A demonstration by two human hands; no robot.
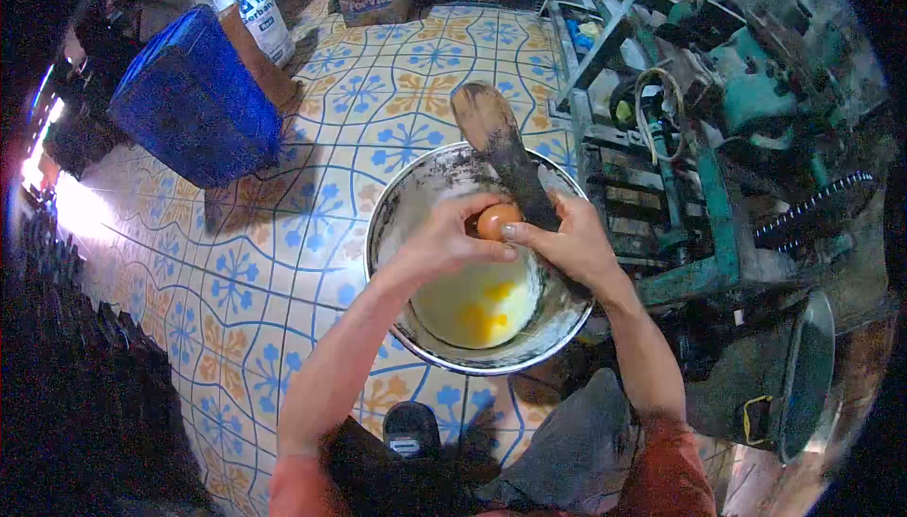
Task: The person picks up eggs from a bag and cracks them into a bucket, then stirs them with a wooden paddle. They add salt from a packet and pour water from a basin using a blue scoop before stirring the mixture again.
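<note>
A brown egg (495,222) is held between both of my hands above a large metal pot (444,358). My left hand (463,234) curls around the egg's left side with its fingers and thumb. From the right, my right hand (572,238) presses its thumb on the egg. Inside the pot lies a pale liquid (439,295) with several yellow yolks (484,321) in it. A wooden paddle (487,120), dark along its lower part, leans across the pot's right side and passes by my right hand.
A blue container (198,101) and a white sack (255,12) stand at the upper left on the tiled floor (340,168). Green metal machinery (718,186) fills the right side. A cardboard box (376,2) is at the back. My sandalled foot (412,427) is below the pot.
</note>
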